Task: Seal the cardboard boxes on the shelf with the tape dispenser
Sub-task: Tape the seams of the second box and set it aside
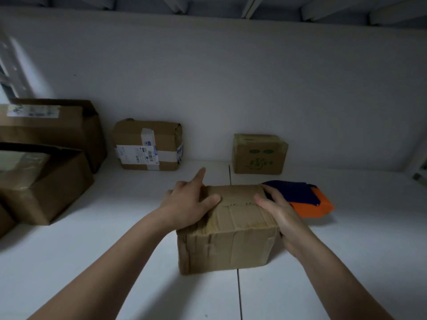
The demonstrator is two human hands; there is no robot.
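A worn brown cardboard box (pixel 233 229) stands on the white shelf (pixel 115 250) in front of me, its top covered with brown tape. My left hand (pixel 189 204) rests on the box's top left edge, thumb on the lid and index finger pointing away. On the box's right side, my right hand (pixel 279 213) grips the top right edge, thumb on the lid. Just behind the right hand lies the blue and orange tape dispenser (pixel 309 199) on the shelf, held by neither hand.
Two large brown boxes (pixel 46 176) sit at the left. A taped parcel with a white label (pixel 147 146) and a small box with green print (pixel 260 154) stand against the white back wall (pixel 231 77). A seam runs down the shelf under the box.
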